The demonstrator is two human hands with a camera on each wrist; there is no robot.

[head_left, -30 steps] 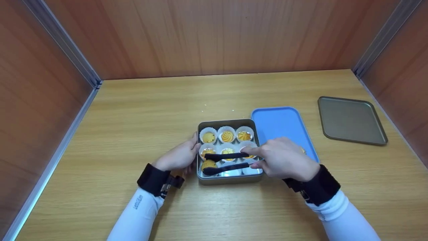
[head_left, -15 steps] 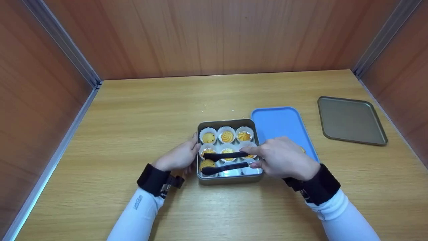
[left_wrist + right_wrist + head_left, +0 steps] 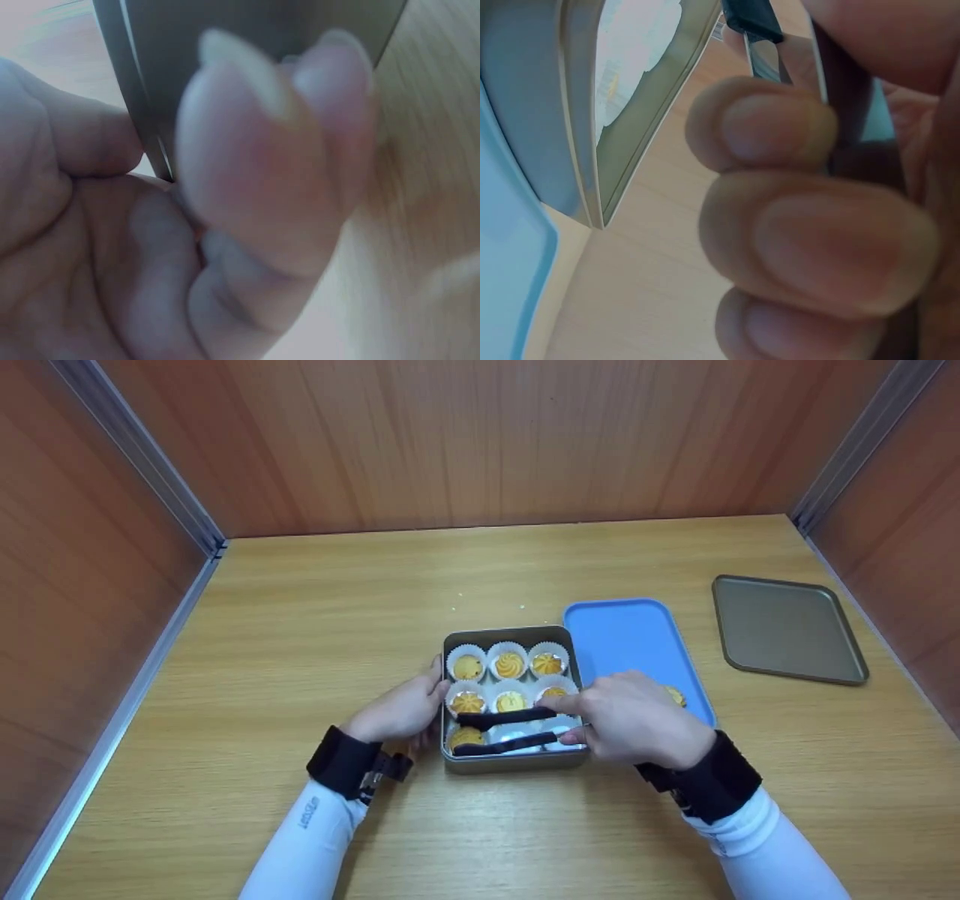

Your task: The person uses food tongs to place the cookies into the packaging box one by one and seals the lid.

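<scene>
A metal tin (image 3: 514,765) holds white paper cups, several with yellow cookies in them. My left hand (image 3: 401,709) holds the tin's left side, its thumb at the rim; the left wrist view shows its curled fingertips (image 3: 247,150) by the tin's wall. My right hand (image 3: 637,720) grips black-tipped tongs (image 3: 510,716) laid across the tin's near part. A round cookie (image 3: 466,737) sits at the near left cup, between the tong tips; whether they touch it cannot be told. In the right wrist view, bent fingers wrap the metal handle of the tongs.
A blue tray (image 3: 622,634) lies right of the tin, with one cookie (image 3: 676,695) partly behind my right hand. Farther right is a brown metal lid or tray (image 3: 791,630). Crumbs dot the table behind the tin. Wooden panels enclose the back and sides.
The tongs have shifted slightly toward the near side, and the round cookie between their tips sits a little lower and nearer. My left hand and the tin stay in place.
</scene>
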